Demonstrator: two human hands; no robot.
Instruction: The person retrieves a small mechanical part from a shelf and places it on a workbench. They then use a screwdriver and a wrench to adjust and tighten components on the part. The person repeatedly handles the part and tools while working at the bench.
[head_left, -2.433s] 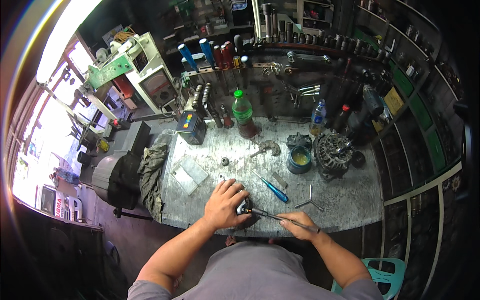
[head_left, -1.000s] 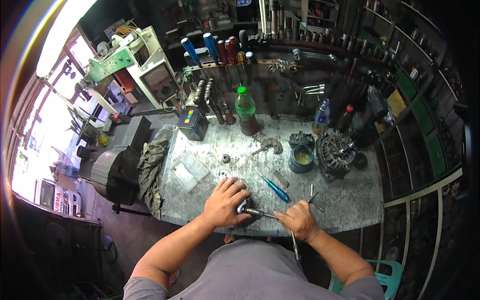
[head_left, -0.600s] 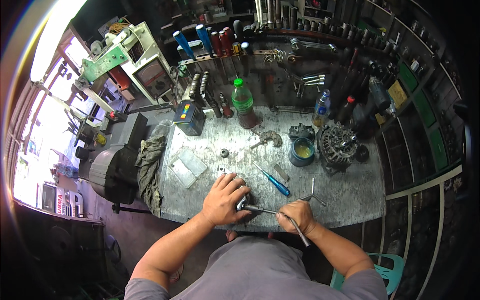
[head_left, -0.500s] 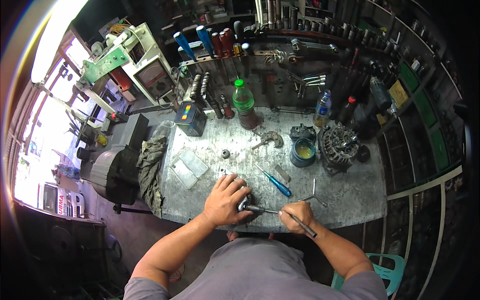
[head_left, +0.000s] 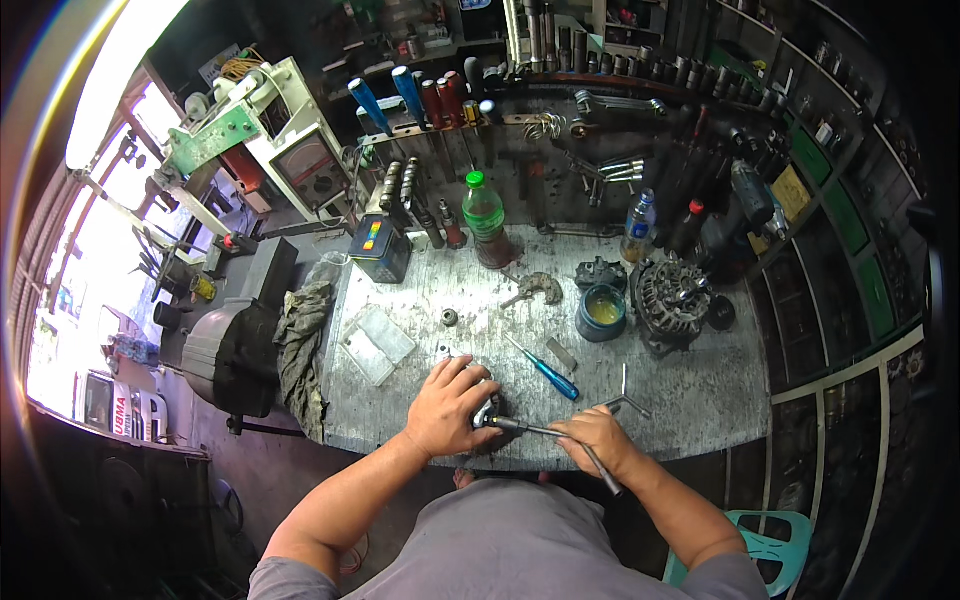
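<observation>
My left hand lies over a small metal part near the front edge of the bench, its fingers bent down around it and largely covering it. In my right hand is a T-handle socket wrench. Its shaft runs left to the metal part, with the socket end up against it. One end of the crossbar sticks out below my right fist. Just beyond my hands lies a blue-handled screwdriver. A three-armed metal wrench rests to the right of it.
Farther back are a small round metal piece, a flat clear case, a blue tub of yellowish grease and an alternator. A green-capped bottle stands behind. At left sit a vise and a crumpled rag.
My right hand has turned the wrench's crossbar, and its lower end now points more steeply down toward me. My left hand stays on the metal part. The whole view has shifted slightly.
</observation>
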